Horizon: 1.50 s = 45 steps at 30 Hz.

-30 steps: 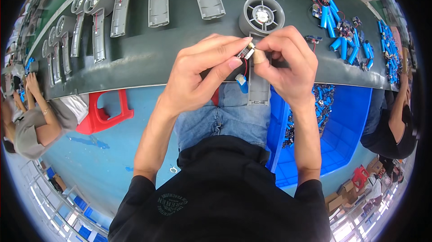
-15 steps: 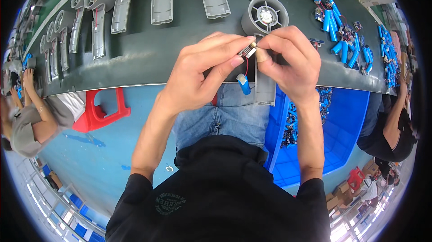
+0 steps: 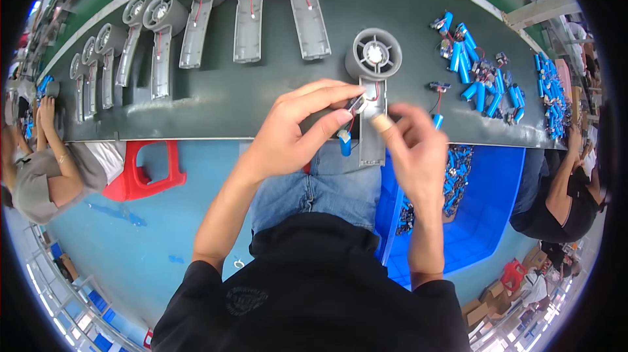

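Between the thumb and fingers of my left hand is a small circuit board. A red wire runs down from the board to a blue battery cell, which hangs below my fingertips. Just right of the board, my right hand is partly blurred, its fingers apart with nothing visible in them. A tan covering wraps one of its fingertips. Beneath and between both hands lies a grey fan-shaped housing, with its round head on the table and its open handle reaching past the table edge toward my lap.
Several similar grey housings with red wires stand in a row at the left on the dark green table. Blue cells with boards lie scattered at the right. A blue bin sits below, and a red stool stands left. Co-workers are at both sides.
My right hand has come away from the circuit board and moved down and right, its fingers loosening. My left hand keeps hold of the board. The camera view has shifted, showing more of the far table.
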{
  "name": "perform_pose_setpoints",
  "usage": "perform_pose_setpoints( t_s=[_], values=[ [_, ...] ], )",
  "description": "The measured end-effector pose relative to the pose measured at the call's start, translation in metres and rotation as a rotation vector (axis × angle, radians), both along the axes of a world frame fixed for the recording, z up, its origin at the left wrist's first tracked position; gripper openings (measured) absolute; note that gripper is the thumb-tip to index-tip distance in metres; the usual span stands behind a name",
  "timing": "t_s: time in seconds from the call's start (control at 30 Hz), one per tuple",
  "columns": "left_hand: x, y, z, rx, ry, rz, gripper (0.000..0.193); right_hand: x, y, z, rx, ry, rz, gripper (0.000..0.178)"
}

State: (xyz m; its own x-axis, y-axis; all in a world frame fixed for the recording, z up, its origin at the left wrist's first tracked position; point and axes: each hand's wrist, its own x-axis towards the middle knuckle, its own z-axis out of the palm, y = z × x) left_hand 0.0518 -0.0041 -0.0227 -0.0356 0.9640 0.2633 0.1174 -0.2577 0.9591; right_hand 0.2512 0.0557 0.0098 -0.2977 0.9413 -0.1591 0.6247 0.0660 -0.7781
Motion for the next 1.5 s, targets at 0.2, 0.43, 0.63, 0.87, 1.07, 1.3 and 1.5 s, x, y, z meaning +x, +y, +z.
perform_pose_setpoints(
  t_s=[0.2,0.43,0.63,0.87,1.07,1.3,1.5],
  values=[
    [0.001,0.035,0.049,-0.309,-0.553,-0.019,0.03,-0.007,0.03,0.022,-0.064,0.205,0.01,0.017],
    [-0.081,0.229,0.095,-0.243,-0.153,0.183,0.029,-0.102,0.24,0.031,0.412,0.068,0.204,0.043],
    [-0.162,0.335,0.053,-0.436,-0.123,0.372,0.031,-0.193,0.325,-0.013,0.441,-0.1,0.15,0.039],
    [-0.184,0.29,0.065,-0.182,0.77,0.324,0.051,-0.175,0.335,-0.016,0.487,-0.195,0.155,0.059],
    [-0.143,0.161,0.122,-0.329,1.179,-0.189,0.078,-0.059,0.234,0.046,0.555,-0.2,0.275,0.034],
    [-0.105,0.146,0.104,-0.048,1.087,-0.123,0.048,0.034,0.092,0.047,0.253,-0.237,0.008,0.023],
    [-0.039,0.115,0.081,0.096,0.955,-0.294,0.037,0.042,0.063,0.008,0.464,-0.11,0.042,0.028]
  ],
)
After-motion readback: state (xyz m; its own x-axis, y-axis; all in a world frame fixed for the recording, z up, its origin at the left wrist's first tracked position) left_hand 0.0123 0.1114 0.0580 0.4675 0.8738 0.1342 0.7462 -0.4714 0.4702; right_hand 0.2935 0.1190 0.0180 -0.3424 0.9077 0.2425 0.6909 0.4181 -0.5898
